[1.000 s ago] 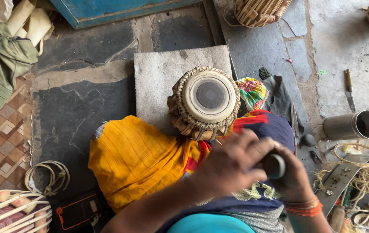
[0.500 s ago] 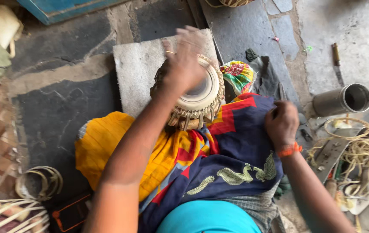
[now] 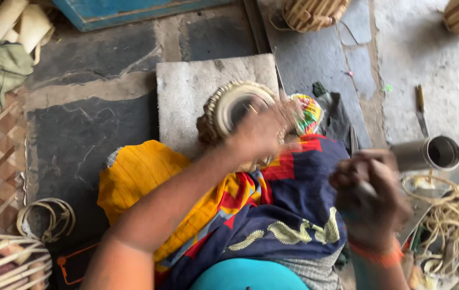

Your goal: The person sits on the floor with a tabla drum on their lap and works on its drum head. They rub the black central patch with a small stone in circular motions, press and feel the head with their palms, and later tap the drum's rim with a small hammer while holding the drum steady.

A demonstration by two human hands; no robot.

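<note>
A small hand drum (image 3: 229, 104) with a woven rim and dark centre rests on my lap, against a grey stone slab (image 3: 186, 96). My left hand (image 3: 261, 131) lies over the drum's near side, fingers curled on its rim; it is motion-blurred. My right hand (image 3: 369, 198) is raised to the right, closed around a small dark object that is too blurred to name. A yellow, red and navy patterned cloth (image 3: 251, 215) covers my legs.
A metal cup (image 3: 433, 153) lies on its side at right, above a tangle of pale cord (image 3: 454, 220). A knife-like tool (image 3: 420, 107) lies on the concrete. Woven baskets (image 3: 315, 13) stand at the top. A cord coil (image 3: 44, 217) and a strapped drum (image 3: 4, 263) sit at lower left.
My left hand has slid from the drum's top down to its near right side. My right hand has lifted and moved right. The drum appears tilted more toward me.
</note>
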